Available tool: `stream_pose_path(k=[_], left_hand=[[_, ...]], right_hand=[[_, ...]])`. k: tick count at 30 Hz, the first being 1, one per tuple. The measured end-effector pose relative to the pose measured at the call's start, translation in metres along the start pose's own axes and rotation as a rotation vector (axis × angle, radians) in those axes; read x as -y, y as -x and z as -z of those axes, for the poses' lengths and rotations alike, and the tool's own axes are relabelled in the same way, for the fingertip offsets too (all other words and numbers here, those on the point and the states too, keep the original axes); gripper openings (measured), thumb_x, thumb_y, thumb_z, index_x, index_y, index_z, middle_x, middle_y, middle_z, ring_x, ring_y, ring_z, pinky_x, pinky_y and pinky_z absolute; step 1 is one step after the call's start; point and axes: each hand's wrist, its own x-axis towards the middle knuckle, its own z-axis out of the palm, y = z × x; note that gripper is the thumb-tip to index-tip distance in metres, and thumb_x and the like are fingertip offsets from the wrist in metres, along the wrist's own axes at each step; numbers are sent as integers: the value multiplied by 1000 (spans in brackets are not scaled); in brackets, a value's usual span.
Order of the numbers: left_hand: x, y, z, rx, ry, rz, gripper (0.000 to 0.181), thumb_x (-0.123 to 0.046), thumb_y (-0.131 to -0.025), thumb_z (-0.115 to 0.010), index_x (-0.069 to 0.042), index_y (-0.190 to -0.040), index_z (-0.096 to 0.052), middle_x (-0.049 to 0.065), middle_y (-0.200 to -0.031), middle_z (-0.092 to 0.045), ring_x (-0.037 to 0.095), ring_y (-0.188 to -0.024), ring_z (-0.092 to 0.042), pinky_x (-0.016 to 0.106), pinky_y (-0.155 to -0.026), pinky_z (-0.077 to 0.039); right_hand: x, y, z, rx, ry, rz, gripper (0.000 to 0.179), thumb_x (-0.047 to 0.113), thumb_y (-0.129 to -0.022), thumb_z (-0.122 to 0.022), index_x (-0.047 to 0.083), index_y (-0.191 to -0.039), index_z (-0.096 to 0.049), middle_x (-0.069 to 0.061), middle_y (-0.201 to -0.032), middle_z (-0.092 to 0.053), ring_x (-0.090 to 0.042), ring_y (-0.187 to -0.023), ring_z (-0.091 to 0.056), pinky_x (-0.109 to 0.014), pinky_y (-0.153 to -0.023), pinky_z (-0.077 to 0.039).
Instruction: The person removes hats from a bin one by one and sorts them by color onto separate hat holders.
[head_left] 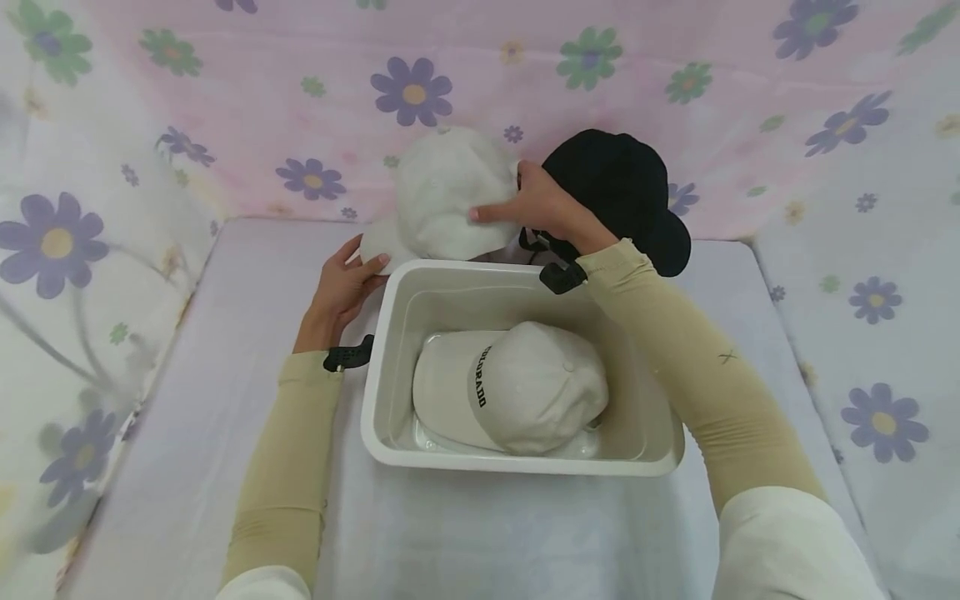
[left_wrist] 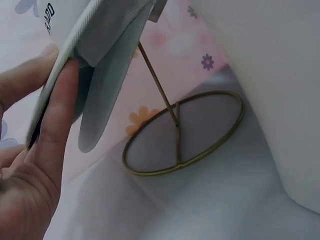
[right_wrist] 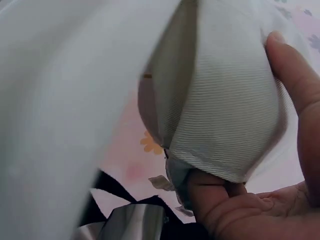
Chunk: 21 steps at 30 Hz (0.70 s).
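Beyond the bin's far rim, a white baseball cap is held by both hands. My left hand pinches its brim, thumb on top and fingers beneath, as the left wrist view shows. At the back edge of the crown, my right hand grips with the thumb outside and the fingers tucked under the rim. Below the cap stands a thin metal hat stand with an oval wire base. A cream cap lettered COLORADO lies in the white plastic bin, its brim to the left.
A black cap sits right beside my right hand, its strap and metal buckle close below that hand. The bin stands mid-table on a pale cloth. Flower-patterned fabric hangs behind and on both sides.
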Motion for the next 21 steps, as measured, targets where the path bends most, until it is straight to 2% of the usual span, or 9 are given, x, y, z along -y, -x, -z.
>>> stream_pose_path(k=[3,6,12,15,21], left_hand=[[2,-2,0,-23,5,-3,79,0,-93,-70,-15,-160,-32,20,-150,-48,12,-95,-68,22,-72,-59],[6,-5,-1,-30,1,-6,81,2,-92,-72,-17,-160,-33,22,-159,-39,15,-103,-65,22,-73,-59],[18,-8,-3,-40,-134,11,85,-3,-92,-73,-25,-162,-30,18,-159,-41,23,-126,-56,20,-81,-56],[21,-9,-4,-47,-148,11,84,-2,-92,-73,-26,-161,-30,19,-158,-42,28,-134,-52,19,-81,-56],[24,-8,-3,-54,-185,23,84,-5,-93,-72,-26,-162,-29,19,-160,-39,31,-142,-46,20,-82,-56]], right_hand=[[1,4,-2,-17,70,-9,90,41,-81,-84,6,-148,-36,-10,-139,-52,-21,-120,-55,-36,-102,-49],[2,7,-3,-16,151,1,92,44,-81,-83,3,-147,-34,-13,-138,-50,-23,-119,-53,-36,-101,-48],[3,6,-1,17,311,-16,103,51,-81,-82,-1,-150,-25,-16,-139,-45,-25,-119,-48,-36,-97,-44],[4,7,-1,29,371,-35,102,51,-81,-82,-2,-148,-26,-18,-137,-45,-27,-119,-47,-37,-98,-43],[4,8,-7,28,393,-23,98,47,-81,-84,-3,-145,-30,-19,-138,-47,-28,-122,-47,-38,-103,-42]])
